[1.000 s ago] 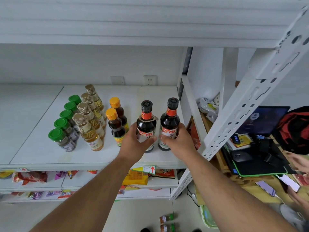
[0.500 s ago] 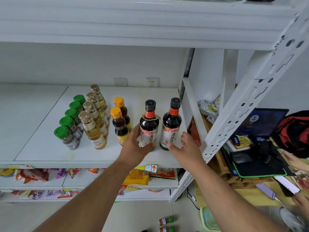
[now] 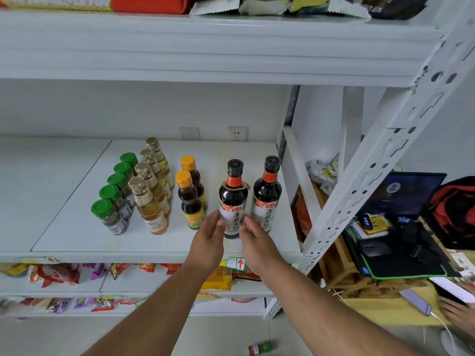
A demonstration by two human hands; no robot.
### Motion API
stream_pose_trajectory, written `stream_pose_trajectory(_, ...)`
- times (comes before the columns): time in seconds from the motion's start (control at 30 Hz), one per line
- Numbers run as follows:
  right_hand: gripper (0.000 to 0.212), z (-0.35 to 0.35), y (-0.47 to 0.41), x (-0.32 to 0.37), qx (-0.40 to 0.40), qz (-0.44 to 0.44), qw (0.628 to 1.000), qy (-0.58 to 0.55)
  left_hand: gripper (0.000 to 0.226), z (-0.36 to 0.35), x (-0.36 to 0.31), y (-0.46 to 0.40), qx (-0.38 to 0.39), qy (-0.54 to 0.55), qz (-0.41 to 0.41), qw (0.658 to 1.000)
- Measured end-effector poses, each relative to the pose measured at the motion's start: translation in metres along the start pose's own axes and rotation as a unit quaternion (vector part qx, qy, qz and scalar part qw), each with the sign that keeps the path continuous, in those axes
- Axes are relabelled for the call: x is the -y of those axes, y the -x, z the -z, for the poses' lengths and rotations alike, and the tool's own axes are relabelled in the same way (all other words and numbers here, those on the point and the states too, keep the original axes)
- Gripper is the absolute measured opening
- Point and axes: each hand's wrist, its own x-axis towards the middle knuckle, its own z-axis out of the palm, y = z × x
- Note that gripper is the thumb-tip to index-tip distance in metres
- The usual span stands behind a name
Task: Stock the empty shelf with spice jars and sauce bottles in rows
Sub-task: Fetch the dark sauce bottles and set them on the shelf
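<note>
- The left hand (image 3: 208, 242) and right hand (image 3: 257, 244) flank one dark bottle (image 3: 233, 201) on the shelf (image 3: 77, 227), fingers fairly straight, tips at its label.
- Whether the fingertips touch the glass is unclear.
- A second dark bottle (image 3: 267, 195) stands upright just right of the right fingers.
- Left of the left fingers stand two orange-capped bottles (image 3: 190, 201), then a row of gold-capped bottles (image 3: 151, 201), then green-lidded jars (image 3: 110, 214).
- A small jar (image 3: 259, 348) lies on the floor below the hands.
</note>
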Motion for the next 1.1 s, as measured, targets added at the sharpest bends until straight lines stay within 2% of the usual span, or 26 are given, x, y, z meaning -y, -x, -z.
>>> stream_pose_trajectory(0.13, 0.055, -0.009, -0.014, -0.005, -0.009, 0.003, 1.0, 0.001, 0.066, 0.0, 0.006, -0.003, 0.042, 0.015, 0.006, 0.999)
stream_pose_trajectory(0.2, 0.056, -0.012, -0.018, -0.006, -0.013, 0.005, 1.0, 0.001, 0.069, 0.001, 0.007, -0.003, 0.052, 0.016, 0.005, 0.999)
stream_pose_trajectory(0.8, 0.05, -0.016, -0.02, -0.01, -0.023, 0.008, 0.998, -0.066, 0.071, 0.004, -0.002, -0.003, 0.059, 0.049, 0.005, 0.997)
stream_pose_trajectory(0.93, 0.052, -0.022, -0.02, -0.008, -0.019, 0.002, 0.995, -0.1, 0.077, 0.003, 0.005, -0.008, 0.057, 0.059, 0.005, 0.997)
stream_pose_trajectory(1.1, 0.054, -0.028, -0.03, -0.008, -0.025, -0.015, 0.993, -0.113, 0.073, 0.002, 0.013, -0.019, 0.05, 0.06, 0.007, 0.997)
